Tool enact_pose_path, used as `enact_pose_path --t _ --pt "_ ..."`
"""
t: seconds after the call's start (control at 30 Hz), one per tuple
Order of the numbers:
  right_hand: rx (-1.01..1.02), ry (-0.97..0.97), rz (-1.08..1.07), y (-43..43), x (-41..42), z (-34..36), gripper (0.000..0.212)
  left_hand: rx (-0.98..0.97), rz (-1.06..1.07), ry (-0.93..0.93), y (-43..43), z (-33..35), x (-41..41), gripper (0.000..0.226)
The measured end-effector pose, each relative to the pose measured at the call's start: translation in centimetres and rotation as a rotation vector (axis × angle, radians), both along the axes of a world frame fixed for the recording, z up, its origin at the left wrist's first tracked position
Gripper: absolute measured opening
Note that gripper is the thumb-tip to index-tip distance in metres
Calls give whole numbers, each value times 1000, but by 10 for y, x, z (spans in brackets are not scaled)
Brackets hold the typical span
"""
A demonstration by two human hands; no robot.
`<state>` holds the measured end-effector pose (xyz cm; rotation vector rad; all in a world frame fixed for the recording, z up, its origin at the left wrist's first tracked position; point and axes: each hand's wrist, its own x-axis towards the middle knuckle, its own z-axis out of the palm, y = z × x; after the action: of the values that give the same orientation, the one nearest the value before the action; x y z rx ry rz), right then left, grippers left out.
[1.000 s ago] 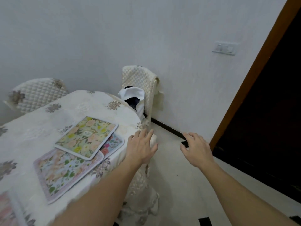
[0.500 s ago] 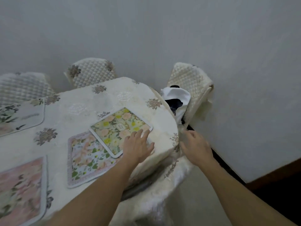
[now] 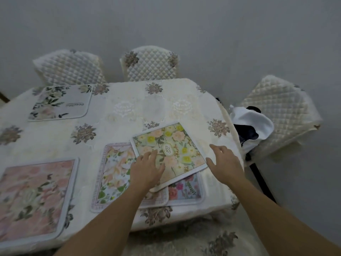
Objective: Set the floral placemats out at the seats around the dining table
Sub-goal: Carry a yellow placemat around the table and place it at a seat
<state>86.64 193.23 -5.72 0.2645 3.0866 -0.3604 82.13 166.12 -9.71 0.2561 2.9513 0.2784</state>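
Currently, one view: head. The left hand (image 3: 147, 169) lies flat on the yellow mat (image 3: 175, 143), fingers straight and spread and gripping nothing. The mat's near corner runs under the palm. The right hand (image 3: 226, 163) is likewise open, fingers loosely spread, with the mat's right edge just beside its thumb. Whether it touches mat or cloth cannot be told.

The yellow mat sits skewed on top of a stack. A pink-edged mat (image 3: 114, 172) shows left of the left fingers, and a blue mat (image 3: 186, 187) shows nearer the person, between the two wrists. Two mats are already laid: a pink mat (image 3: 35, 198) well left of the left hand, and a white mat (image 3: 60, 102) far beyond its fingertips. Bare cloth on the table (image 3: 129, 111) lies beyond both sets of fingertips, in front of a chair (image 3: 149, 65).

Assessment: the step in hand appears to be taking the top mat off the stack.

Recommended: slide the right fingers under the free right edge and pinch it. Shift the left fingers onto the lower mats so only one sheet lifts.

Risk: the lower mats drag along, or the cloth rucks.
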Motion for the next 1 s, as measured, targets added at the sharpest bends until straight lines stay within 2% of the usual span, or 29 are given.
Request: enact_pose_path --t 0.37,0.6,0.8,0.9,1.0 --pt "-36 -107 167 -1 -105 -59 48 45 358 -115 -20 -41 -47 65" --pt "-39 -147 207 -3 -146 -83 45 53 446 -52 -10 -58 -56 57" --pt "-99 -197 128 -8 -163 -99 45 183 547 -42 -6 -68 -65 57" --pt "-189 -252 14 -9 -169 -104 49 213 607 -50 -4 -70 -66 59" --pt "-319 -332 -110 -5 -174 -110 57 324 681 -72 -7 -72 -70 57"
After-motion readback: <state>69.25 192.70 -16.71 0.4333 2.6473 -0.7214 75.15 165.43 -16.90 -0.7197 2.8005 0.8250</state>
